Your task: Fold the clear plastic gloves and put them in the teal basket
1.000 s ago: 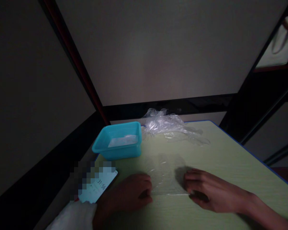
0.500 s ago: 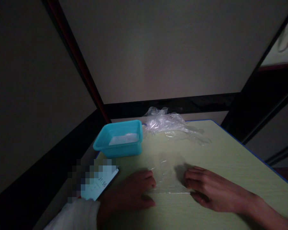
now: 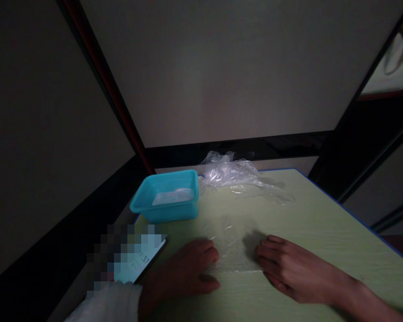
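Note:
A thin, flat piece of clear plastic, which looks like a disposable glove, lies on the table between my hands. Its near edge is straight, and faint finger-like outlines show at the far end. My left hand rests at its left side, fingers bent, the thumb well apart below them. At the right side is my right hand, its fingers curled and thumb drawn in by the near right corner. Whether the plastic is pinched there is partly hidden by the fingers.
A turquoise plastic basin with something whitish inside stands at the back left. Crumpled clear plastic lies along the far edge of the pale table. A phone with a lit timer leans left of my left hand. Panels rise behind the table.
My right thumb has drawn in closer to the fingers. Both hands stay at the sides of the flat plastic, which has hardly moved. The timer has advanced.

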### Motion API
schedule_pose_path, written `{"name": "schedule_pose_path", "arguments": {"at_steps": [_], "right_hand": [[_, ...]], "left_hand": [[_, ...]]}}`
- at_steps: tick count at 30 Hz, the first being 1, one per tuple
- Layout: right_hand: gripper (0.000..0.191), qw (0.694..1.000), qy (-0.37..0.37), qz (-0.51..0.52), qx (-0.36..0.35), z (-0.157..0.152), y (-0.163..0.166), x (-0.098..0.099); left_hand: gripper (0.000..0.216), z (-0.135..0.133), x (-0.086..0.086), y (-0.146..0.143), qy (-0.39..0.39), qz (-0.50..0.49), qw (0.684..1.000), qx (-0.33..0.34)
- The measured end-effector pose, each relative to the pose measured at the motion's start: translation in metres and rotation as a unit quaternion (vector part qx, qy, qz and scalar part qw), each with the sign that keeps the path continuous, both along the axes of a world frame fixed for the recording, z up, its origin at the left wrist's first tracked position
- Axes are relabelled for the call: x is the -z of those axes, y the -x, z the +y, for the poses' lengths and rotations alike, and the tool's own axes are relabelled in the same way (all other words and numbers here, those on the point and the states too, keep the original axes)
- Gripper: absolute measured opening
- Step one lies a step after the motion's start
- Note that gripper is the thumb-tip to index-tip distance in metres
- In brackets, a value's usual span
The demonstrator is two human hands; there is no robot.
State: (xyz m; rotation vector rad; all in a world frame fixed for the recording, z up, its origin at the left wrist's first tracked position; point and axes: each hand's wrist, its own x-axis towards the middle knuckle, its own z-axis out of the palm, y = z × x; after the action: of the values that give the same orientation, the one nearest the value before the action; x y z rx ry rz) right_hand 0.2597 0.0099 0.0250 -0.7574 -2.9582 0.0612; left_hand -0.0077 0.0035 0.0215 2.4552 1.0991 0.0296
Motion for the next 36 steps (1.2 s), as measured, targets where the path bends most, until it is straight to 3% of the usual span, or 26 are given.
{"name": "schedule_pose_path", "arguments": {"at_steps": [4, 11, 19, 23, 29, 36], "right_hand": [[0.018, 0.999, -0.031, -0.021, -0.011, -0.001, 0.004, 0.001], [0.021, 1.000, -0.021, 0.002, 0.001, 0.004, 0.004, 0.004], [0.021, 0.974, 0.166, 0.151, 0.021, 0.017, -0.007, 0.002], [0.021, 0.958, 0.202, 0.201, 0.038, 0.020, -0.010, 0.010], [0.024, 0.933, 0.228, 0.271, 0.054, 0.024, -0.010, 0.017], [0.027, 0.894, 0.290, 0.315, 0.133, 0.022, -0.013, 0.016]], "left_hand": [[0.022, -0.001, -0.001, -0.002, -0.008, 0.001, 1.000, -0.001], [0.019, -0.001, 0.000, -0.004, -0.034, 0.017, 0.999, 0.003], [0.018, -0.001, 0.006, -0.008, -0.073, 0.029, 0.997, 0.015], [0.002, 0.000, 0.007, -0.009, -0.090, 0.025, 0.996, 0.013], [0.013, 0.004, 0.011, -0.006, -0.069, -0.038, 0.997, -0.006], [0.013, 0.005, -0.005, -0.003, 0.004, -0.155, 0.988, -0.016]]}}
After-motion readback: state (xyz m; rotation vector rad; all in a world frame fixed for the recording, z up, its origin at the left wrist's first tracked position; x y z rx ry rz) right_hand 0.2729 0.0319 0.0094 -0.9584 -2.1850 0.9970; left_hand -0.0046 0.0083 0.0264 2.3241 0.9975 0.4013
